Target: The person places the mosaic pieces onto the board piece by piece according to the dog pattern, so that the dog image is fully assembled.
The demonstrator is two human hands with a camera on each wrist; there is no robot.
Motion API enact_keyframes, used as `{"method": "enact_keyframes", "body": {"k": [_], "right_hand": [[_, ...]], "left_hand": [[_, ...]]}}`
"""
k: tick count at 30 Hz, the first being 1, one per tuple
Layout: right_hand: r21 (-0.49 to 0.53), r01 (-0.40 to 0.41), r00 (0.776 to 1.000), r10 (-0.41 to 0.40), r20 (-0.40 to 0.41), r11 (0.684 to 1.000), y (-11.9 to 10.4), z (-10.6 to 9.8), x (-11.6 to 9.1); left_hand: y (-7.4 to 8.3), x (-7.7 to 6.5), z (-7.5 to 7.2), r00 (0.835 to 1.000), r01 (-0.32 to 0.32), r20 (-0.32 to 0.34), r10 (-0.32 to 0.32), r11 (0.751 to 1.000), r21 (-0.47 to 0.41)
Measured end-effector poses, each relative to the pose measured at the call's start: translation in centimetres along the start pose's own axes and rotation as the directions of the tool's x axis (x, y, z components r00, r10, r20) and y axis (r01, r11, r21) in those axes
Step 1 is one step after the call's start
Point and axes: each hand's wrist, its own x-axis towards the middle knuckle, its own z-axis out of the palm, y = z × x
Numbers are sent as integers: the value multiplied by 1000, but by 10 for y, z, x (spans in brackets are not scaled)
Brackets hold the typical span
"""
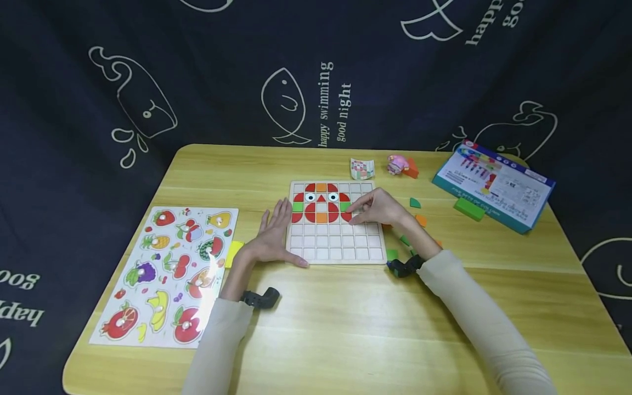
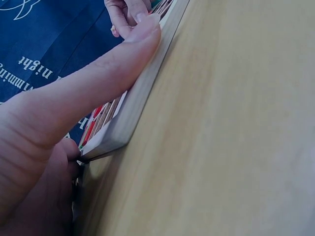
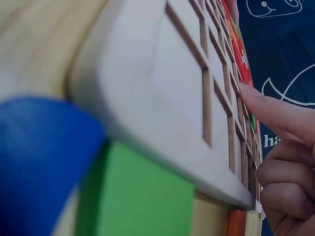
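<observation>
A white grid board [image 1: 337, 240] lies on the table, its upper rows holding red, green and orange tiles and two eye tiles [image 1: 310, 197]. My left hand [image 1: 270, 240] spreads along the board's left side and near edge; in the left wrist view its straight thumb [image 2: 106, 71] rests against the board's rim [image 2: 125, 123]. Over the board's right side, my right hand [image 1: 379, 207] pinches a red quarter-circle tile [image 1: 346, 216] at the grid, just below a green square [image 1: 345, 207]. The right wrist view shows its other fingers [image 3: 283, 179] curled, and that tile is hidden there.
Loose tiles lie right of the board, including a green quarter-circle [image 1: 415, 203] and a green square [image 1: 392, 254]. A pattern card [image 1: 362, 169] and pink figurine [image 1: 397, 164] stand behind. A box [image 1: 498, 184] lies far right, a fruit puzzle board [image 1: 168, 274] left, beside yellow pieces [image 1: 234, 253].
</observation>
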Motion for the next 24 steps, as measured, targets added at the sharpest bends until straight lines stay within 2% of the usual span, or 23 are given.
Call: {"method": "enact_keyframes", "body": {"k": [6,9,12,15,18,24], "right_hand": [[50,-21,1000,22,-8,999,5,-8,-8],[24,-76,994,78,-80,997,10,-22,-21],[-45,-143,975,134,-176,989,20,-39,-41],[-101,-182,964,157,-214,978,33,-50,-57],[-128,-179,970,153,-190,975,41,-54,-65],[-68,-180,975,168,-146,981,47,-48,-62]], "left_hand": [[0,2,1,1000,-7,2,7,1000,12],[-1,3,2,1000,-9,6,8,1000,19],[-2,3,3,1000,-3,9,3,1000,10],[-2,2,2,1000,6,8,-6,1000,-3],[-3,2,2,1000,15,4,-15,1000,-6],[-3,4,3,1000,7,4,-7,1000,7]]}}
